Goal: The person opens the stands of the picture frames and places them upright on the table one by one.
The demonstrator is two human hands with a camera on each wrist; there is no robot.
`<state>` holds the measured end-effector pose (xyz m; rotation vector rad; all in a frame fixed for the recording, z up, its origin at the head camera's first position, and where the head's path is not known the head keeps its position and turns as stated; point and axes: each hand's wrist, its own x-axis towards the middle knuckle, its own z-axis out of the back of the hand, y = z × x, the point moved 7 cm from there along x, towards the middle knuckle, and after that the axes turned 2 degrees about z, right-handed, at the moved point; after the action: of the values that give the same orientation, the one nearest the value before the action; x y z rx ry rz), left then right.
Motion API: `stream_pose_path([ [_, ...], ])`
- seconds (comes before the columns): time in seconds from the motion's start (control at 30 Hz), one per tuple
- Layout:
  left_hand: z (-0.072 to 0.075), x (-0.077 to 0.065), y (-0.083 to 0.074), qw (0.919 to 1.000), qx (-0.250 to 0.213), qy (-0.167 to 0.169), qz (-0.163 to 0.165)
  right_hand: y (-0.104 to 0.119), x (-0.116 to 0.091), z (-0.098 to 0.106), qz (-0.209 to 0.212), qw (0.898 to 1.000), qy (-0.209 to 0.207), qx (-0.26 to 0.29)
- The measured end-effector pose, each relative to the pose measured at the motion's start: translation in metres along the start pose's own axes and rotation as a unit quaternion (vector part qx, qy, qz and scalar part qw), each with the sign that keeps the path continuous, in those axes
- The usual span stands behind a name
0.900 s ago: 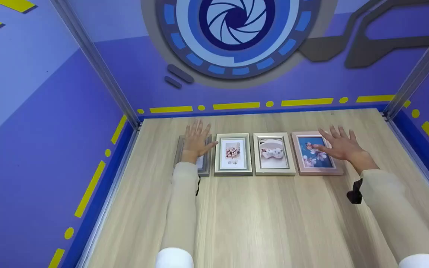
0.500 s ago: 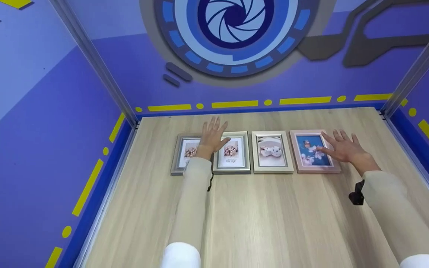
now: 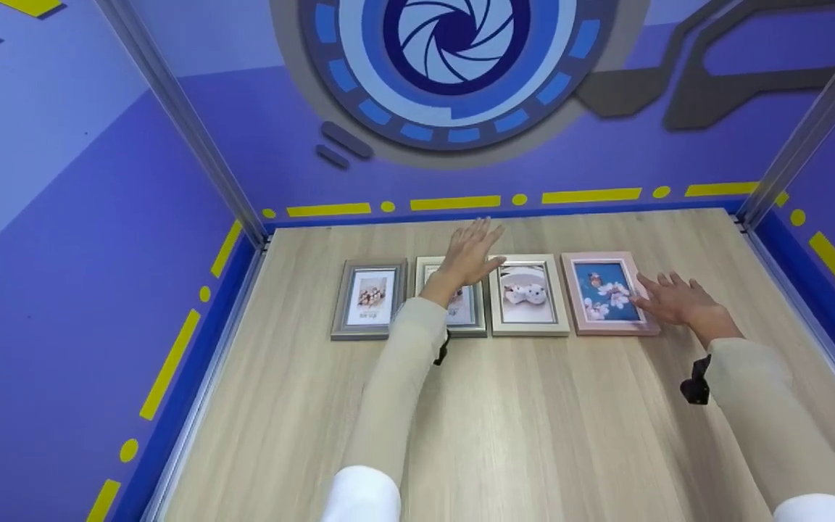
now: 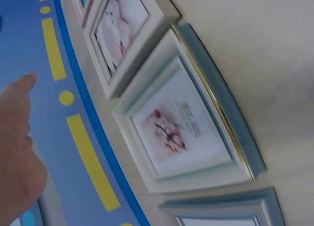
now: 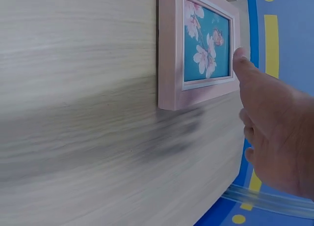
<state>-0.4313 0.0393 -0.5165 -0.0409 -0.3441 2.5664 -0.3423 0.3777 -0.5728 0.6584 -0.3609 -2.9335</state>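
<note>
Four picture frames would be several, lying side by side in a row on the wooden tabletop. At the left end is a grey picture frame (image 3: 369,299); beside it a silver picture frame (image 3: 467,319) is partly covered by the left arm in the head view. Then come a cream picture frame (image 3: 530,296) and a pink picture frame (image 3: 609,293) with blossoms on blue. My left hand (image 3: 467,254) hovers over the silver and cream frames, fingers extended, holding nothing. Fingers spread, my right hand (image 3: 677,299) is by the pink frame's right edge; contact is unclear.
A wooden tabletop (image 3: 519,420) carries the row near its back. Blue-purple walls (image 3: 229,145) with yellow marks enclose the back and sides, joined by metal corner posts (image 3: 178,109).
My left hand has moved right, from over the grey frame to above the silver and cream frames. The right hand has shifted slightly, its fingers lower. The frames stay in their row.
</note>
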Motion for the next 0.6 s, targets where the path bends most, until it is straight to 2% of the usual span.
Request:
stream_pose_path([
  [0.07,-0.003,0.005,-0.011,0.9998,-0.018,0.007,-0.006,-0.002,-0.002,-0.002,-0.011,1.000,0.011,0.006],
  [0.2,-0.012,0.013,-0.032,0.9950,-0.095,0.031,-0.007,-0.007,-0.002,-0.007,-0.032,0.999,0.031,0.014],
  [0.3,-0.021,0.017,-0.047,0.9847,-0.168,0.047,-0.001,-0.010,0.002,-0.011,-0.038,0.999,0.030,0.017],
  [0.4,-0.031,0.019,-0.062,0.9729,-0.224,0.058,-0.002,-0.012,0.007,-0.013,-0.031,0.999,0.011,0.019],
  [0.5,-0.042,0.019,-0.076,0.9632,-0.260,0.068,-0.004,-0.013,0.010,-0.014,-0.018,1.000,-0.010,0.015],
  [0.6,-0.054,0.018,-0.088,0.9578,-0.276,0.081,-0.009,-0.013,0.010,-0.015,-0.006,1.000,-0.026,0.008],
])
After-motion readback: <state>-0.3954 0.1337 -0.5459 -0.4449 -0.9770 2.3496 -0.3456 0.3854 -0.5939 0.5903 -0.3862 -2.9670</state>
